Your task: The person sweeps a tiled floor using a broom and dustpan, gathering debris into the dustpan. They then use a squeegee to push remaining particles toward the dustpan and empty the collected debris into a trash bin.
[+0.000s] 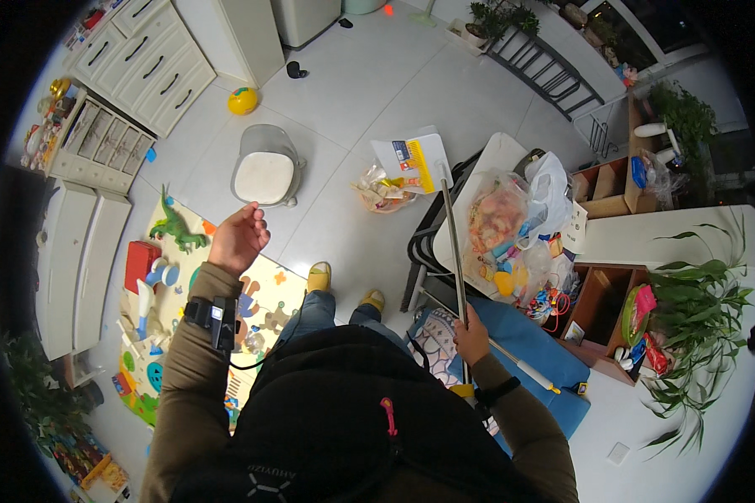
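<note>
My right hand point(472, 335) is closed around the metal pole point(456, 251) of a long-handled dustpan. The pole's far end meets a white dustpan point(425, 151) on the floor, which bears a yellow and blue label. Against the pan lies a clear plastic bag point(380, 192) with wrappers and scraps. My left hand point(239, 239) is raised with curled fingers and holds nothing that I can see. Just beyond it stands a grey stool point(265, 176) with a pale seat. A second pole with a white grip point(535, 374) lies over the blue cushion point(522, 333).
At left a play mat point(277, 276) carries a green toy dinosaur point(176, 223) and a red box point(141, 264). A yellow ball point(243, 100) lies near the white drawers point(145, 56). At right, a chair point(447, 245) holds stuffed plastic bags point(497, 207), beside wooden boxes point(604, 302).
</note>
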